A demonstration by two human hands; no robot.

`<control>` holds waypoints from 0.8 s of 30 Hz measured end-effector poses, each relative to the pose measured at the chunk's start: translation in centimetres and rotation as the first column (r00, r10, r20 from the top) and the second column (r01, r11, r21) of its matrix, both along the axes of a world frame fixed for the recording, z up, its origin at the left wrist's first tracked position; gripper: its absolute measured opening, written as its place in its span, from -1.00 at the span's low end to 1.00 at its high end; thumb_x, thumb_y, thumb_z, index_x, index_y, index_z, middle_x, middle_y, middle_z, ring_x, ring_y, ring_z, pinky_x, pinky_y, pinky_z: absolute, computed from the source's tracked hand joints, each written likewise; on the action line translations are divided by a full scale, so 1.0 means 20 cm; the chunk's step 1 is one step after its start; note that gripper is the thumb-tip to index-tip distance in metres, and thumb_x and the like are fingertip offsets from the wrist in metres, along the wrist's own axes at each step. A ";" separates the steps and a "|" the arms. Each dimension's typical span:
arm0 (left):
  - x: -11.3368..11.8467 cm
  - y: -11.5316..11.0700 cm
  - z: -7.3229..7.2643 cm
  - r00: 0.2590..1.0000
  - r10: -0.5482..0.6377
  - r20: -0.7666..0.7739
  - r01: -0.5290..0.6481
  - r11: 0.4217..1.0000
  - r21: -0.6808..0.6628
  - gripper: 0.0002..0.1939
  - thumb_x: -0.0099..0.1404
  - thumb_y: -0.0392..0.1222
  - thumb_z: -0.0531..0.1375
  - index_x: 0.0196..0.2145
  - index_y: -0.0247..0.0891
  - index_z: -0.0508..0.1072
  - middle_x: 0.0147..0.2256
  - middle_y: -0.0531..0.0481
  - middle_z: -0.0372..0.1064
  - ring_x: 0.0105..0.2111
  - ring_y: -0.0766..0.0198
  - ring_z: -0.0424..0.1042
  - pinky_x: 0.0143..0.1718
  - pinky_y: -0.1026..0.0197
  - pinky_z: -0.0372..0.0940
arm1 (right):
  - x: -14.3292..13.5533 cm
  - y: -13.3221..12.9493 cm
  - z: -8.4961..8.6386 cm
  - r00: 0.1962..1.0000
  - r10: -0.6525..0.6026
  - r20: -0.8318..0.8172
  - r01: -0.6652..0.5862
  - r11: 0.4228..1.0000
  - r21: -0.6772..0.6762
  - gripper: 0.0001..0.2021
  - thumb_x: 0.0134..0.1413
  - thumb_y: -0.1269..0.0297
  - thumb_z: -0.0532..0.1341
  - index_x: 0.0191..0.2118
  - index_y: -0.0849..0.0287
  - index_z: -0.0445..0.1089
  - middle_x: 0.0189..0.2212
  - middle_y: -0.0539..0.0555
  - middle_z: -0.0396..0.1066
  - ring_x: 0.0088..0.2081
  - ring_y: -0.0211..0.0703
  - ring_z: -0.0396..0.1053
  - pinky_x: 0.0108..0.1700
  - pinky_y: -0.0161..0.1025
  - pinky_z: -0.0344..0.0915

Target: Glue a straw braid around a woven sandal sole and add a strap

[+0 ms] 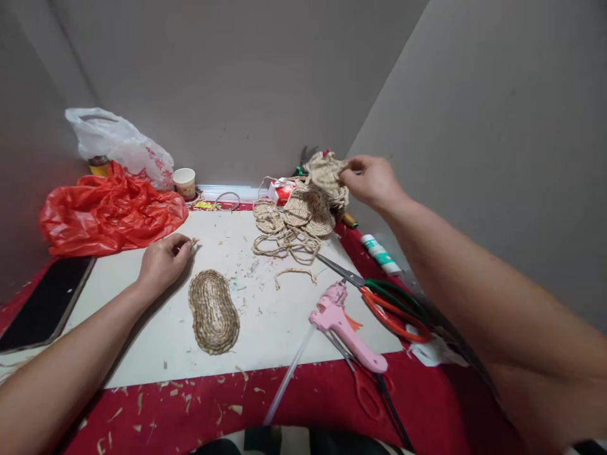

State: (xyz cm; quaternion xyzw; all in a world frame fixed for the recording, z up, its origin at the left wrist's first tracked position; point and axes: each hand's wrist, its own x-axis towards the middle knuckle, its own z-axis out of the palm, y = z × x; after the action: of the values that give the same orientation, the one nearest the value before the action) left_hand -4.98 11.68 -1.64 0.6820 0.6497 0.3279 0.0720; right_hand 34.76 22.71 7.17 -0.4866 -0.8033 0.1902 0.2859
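Note:
My right hand (372,180) is raised at the back right, its fingers pinched on a woven straw piece (326,169) above a pile of braided straw (308,212). On the left of the white board (265,322), my left hand (165,259) rests with its fingers closed round a small scrap of straw (195,243). Just in front of it lies a coiled, sole-shaped straw piece (213,311), flat and touched by neither hand. A short straw cord (294,272) lies in the middle of the board.
A pink glue gun (339,322), large scissors (386,300) and red-handled scissors (365,385) lie at right. A phone (45,303), red plastic bag (114,212), white bag (123,142) and paper cup (184,183) stand or lie at left. Grey walls rise behind and at right.

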 end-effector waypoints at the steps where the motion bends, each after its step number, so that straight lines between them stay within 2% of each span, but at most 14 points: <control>1: 0.00 0.00 0.01 1.000 -0.007 0.015 0.007 1.000 -0.011 -0.71 0.20 -0.02 0.10 -0.32 -0.26 0.52 -0.45 -0.03 0.48 -0.49 0.24 0.37 -0.43 0.24 0.20 | -0.01 -0.03 -0.02 0.997 -0.075 0.015 0.074 0.996 0.047 -0.62 0.13 0.05 0.09 0.08 -0.12 0.26 -0.09 0.08 0.44 0.05 0.30 0.28 0.06 0.38 0.15; 3: -0.01 0.00 0.02 0.998 -0.030 0.051 0.032 0.998 -0.053 -0.71 0.20 -0.03 0.11 -0.35 -0.27 0.51 -0.52 -0.01 0.44 -0.53 0.26 0.33 -0.48 0.24 0.17 | -0.08 -0.10 -0.08 0.978 -0.209 0.028 0.203 0.969 0.141 -0.55 0.02 0.17 0.19 0.09 -0.05 0.29 0.03 0.12 0.38 0.14 0.39 0.18 0.14 0.45 -0.02; 5: -0.01 0.00 0.03 0.995 -0.068 0.074 0.075 0.992 -0.103 -0.72 0.18 -0.03 0.12 -0.39 -0.29 0.51 -0.57 0.00 0.41 -0.56 0.27 0.30 -0.50 0.23 0.15 | -0.20 -0.20 -0.14 0.977 -0.206 0.061 0.193 0.966 0.173 -0.58 0.00 0.28 0.19 0.04 0.05 0.36 0.05 0.17 0.36 0.15 0.33 0.20 0.17 0.35 0.04; 7: -0.01 0.00 0.03 0.991 -0.112 0.070 0.120 0.985 -0.127 -0.74 0.17 -0.04 0.15 -0.41 -0.30 0.50 -0.55 -0.02 0.42 -0.55 0.27 0.30 -0.49 0.22 0.14 | -0.34 -0.31 -0.18 0.987 -0.108 0.119 0.087 0.983 0.164 -0.66 0.06 0.33 0.13 -0.02 0.13 0.41 0.00 0.20 0.42 0.06 0.20 0.33 0.10 0.22 0.23; 11: 0.01 -0.01 0.01 0.983 -0.177 0.049 0.181 0.976 -0.117 -0.77 0.15 -0.07 0.20 -0.38 -0.30 0.51 -0.47 -0.06 0.46 -0.51 0.27 0.32 -0.44 0.21 0.18 | -0.60 -0.50 -0.24 0.976 0.113 0.189 -0.137 0.984 0.119 -0.71 0.09 0.35 0.12 -0.08 0.23 0.45 -0.07 0.21 0.48 -0.05 0.05 0.43 0.04 0.03 0.33; 15: 0.07 -0.06 0.01 0.957 -0.262 0.127 0.271 0.960 -0.065 -0.82 0.15 -0.15 0.22 -0.29 -0.26 0.47 -0.44 -0.01 0.46 -0.47 0.28 0.37 -0.37 0.21 0.24 | -0.76 -0.59 -0.27 0.942 0.265 0.207 -0.289 0.952 0.097 -0.55 0.13 0.39 0.13 0.16 0.32 0.26 0.08 0.31 0.34 0.05 0.06 0.35 0.08 -0.01 0.29; 18: 0.12 -0.11 0.04 0.899 -0.351 0.260 0.358 0.933 0.022 -0.81 0.15 -0.22 0.21 -0.23 -0.23 0.37 -0.42 0.03 0.45 -0.43 0.28 0.41 -0.30 0.19 0.30 | -0.83 -0.59 -0.30 0.936 0.324 0.134 -0.336 0.939 0.078 -0.43 0.13 0.44 0.13 0.27 0.23 0.09 0.16 0.30 0.24 0.04 0.00 0.35 0.08 -0.04 0.27; 21: 0.16 -0.15 0.06 0.853 -0.413 0.319 0.427 0.904 0.031 -0.76 0.16 -0.24 0.20 -0.19 -0.21 0.28 -0.40 0.05 0.43 -0.42 0.29 0.43 -0.27 0.16 0.32 | -0.86 -0.57 -0.31 0.942 0.336 -0.002 -0.336 0.942 0.016 -0.54 0.12 0.43 0.16 0.16 0.18 0.24 0.01 0.23 0.41 -0.18 -0.13 0.44 -0.07 -0.15 0.34; 24: 0.19 -0.17 0.06 0.828 -0.450 0.333 0.472 0.882 0.020 -0.72 0.19 -0.23 0.19 -0.14 -0.20 0.26 -0.37 0.04 0.45 -0.38 0.28 0.45 -0.24 0.16 0.33 | -0.86 -0.55 -0.31 0.949 0.300 -0.092 -0.303 0.953 -0.025 -0.82 0.09 0.45 0.19 -0.17 0.24 0.45 -0.32 0.09 0.52 -0.34 -0.22 0.42 -0.24 -0.27 0.32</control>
State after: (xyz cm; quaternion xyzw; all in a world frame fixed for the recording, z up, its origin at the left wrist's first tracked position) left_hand -1.20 8.18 -0.44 0.7517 0.4548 0.3887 0.2774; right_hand 17.65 11.67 0.90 -0.3548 -0.8511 0.2684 0.2788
